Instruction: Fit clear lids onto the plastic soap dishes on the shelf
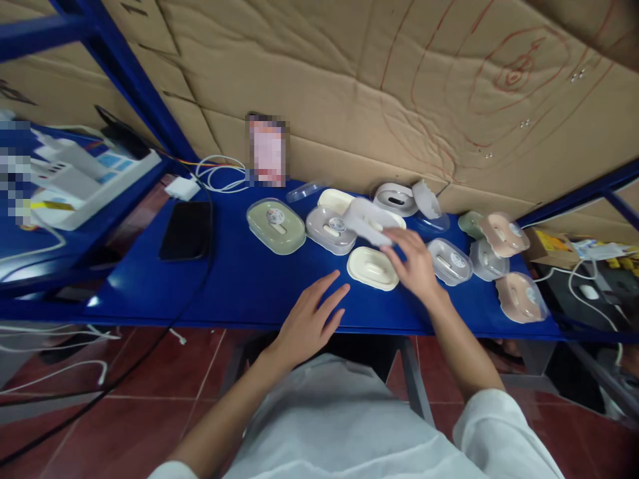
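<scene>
My right hand (pixel 414 263) grips a clear plastic lid (pixel 367 221) and holds it tilted above a cream oval case (pixel 372 267) on the blue shelf (pixel 239 293). My left hand (pixel 312 319) rests flat on the shelf just left of that cream case, fingers stretched out and holding nothing. Several more oval cases lie around: a green one (pixel 275 226), a grey one (pixel 329 229), a clear one (pixel 449 261) by my right wrist, and pink ones (pixel 504 234) further right.
A black phone (pixel 186 230) lies on the shelf's left part with a white charger (pixel 182 187) and coiled cable (pixel 219 174) behind it. A white device (pixel 87 183) sits far left. Cardboard (pixel 379 86) lines the back. Blue frame posts (pixel 130 76) stand at left.
</scene>
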Tool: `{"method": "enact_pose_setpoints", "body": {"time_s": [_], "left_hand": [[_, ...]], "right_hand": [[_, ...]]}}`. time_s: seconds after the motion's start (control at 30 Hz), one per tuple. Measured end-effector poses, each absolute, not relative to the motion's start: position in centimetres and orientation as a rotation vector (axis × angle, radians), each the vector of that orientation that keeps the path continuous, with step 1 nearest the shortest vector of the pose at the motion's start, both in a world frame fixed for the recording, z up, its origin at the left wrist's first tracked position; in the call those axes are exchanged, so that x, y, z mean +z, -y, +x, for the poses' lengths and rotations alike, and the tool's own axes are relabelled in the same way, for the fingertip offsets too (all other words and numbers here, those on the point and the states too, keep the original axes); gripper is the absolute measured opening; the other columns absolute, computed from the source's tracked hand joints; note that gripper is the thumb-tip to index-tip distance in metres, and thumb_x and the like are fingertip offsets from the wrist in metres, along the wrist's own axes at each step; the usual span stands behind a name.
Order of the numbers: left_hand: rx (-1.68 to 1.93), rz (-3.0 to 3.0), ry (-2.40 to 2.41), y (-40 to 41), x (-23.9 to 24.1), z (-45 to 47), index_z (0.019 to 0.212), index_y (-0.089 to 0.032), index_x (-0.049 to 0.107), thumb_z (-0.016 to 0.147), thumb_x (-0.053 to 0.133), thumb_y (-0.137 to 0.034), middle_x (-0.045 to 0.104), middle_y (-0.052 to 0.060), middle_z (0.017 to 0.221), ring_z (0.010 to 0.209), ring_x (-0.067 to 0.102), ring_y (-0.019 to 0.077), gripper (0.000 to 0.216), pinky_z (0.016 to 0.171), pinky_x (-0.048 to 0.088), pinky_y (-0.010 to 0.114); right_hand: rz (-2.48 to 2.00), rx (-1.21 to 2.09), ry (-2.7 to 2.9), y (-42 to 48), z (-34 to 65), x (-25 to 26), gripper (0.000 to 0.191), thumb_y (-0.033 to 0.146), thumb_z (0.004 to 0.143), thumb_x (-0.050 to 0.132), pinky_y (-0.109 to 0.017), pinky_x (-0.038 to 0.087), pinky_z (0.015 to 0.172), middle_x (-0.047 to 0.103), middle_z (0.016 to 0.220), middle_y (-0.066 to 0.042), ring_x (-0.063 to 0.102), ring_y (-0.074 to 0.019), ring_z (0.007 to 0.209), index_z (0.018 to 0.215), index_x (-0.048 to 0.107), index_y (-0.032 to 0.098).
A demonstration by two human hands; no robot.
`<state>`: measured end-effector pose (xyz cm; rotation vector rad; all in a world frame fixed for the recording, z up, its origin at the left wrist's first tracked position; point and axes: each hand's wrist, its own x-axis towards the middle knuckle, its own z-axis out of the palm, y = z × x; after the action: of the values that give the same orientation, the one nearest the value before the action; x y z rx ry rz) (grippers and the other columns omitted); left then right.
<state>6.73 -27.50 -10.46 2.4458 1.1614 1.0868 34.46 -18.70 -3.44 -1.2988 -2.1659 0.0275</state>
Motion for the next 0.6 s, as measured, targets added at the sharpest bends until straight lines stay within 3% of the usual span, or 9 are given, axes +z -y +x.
{"method": "enact_pose_setpoints", "body": {"time_s": [0.1, 0.2, 0.37, 0.6], "left_hand": [[1.179, 2.493, -1.165, 27.5, -10.1, 6.8, 0.161, -0.029, 0.044, 0.103, 0.065, -0.020, 0.042, 0.015, 0.171, 0.159, 0.042, 0.0329, 0.063, 0.122, 0.049, 0.051], [1.076, 2.610, -1.161, 27.2, -9.7, 7.1, 0.158, -0.027, 0.048, 0.103, 0.065, -0.022, 0.043, 0.015, 0.171, 0.160, 0.040, 0.0344, 0.058, 0.124, 0.046, 0.052], [0.945, 2.651, -1.182, 26.4, -9.3, 7.7, 0.160, -0.023, 0.047, 0.107, 0.059, -0.024, 0.043, 0.015, 0.171, 0.159, 0.043, 0.0322, 0.054, 0.125, 0.046, 0.050], [0.816, 2.689, -1.207, 25.5, -9.6, 8.3, 0.161, -0.023, 0.048, 0.109, 0.054, -0.029, 0.045, 0.013, 0.171, 0.159, 0.042, 0.0322, 0.052, 0.127, 0.042, 0.051]], "right_hand": [[-1.154, 0.132, 2.305, 25.3, 34.5, -4.7, 0.036, 0.033, 0.109, 0.059, -0.052, 0.054, 0.115, 0.075, 0.139, -0.007, 0.067, -0.0275, 0.135, 0.144, 0.067, 0.027], [-1.109, 0.133, 2.349, 28.3, 34.5, -6.3, 0.042, 0.026, 0.108, 0.061, -0.049, 0.056, 0.116, 0.074, 0.141, -0.007, 0.065, -0.0265, 0.139, 0.150, 0.062, 0.027], [-1.316, 0.013, 2.186, 26.7, 36.3, -8.1, 0.039, 0.024, 0.109, 0.058, -0.054, 0.053, 0.119, 0.073, 0.141, -0.010, 0.063, -0.0291, 0.141, 0.147, 0.065, 0.025], [-1.246, 0.186, 2.301, 26.9, 36.1, -8.8, 0.035, 0.029, 0.108, 0.060, -0.054, 0.052, 0.120, 0.072, 0.140, -0.011, 0.061, -0.0287, 0.141, 0.142, 0.065, 0.025]]}}
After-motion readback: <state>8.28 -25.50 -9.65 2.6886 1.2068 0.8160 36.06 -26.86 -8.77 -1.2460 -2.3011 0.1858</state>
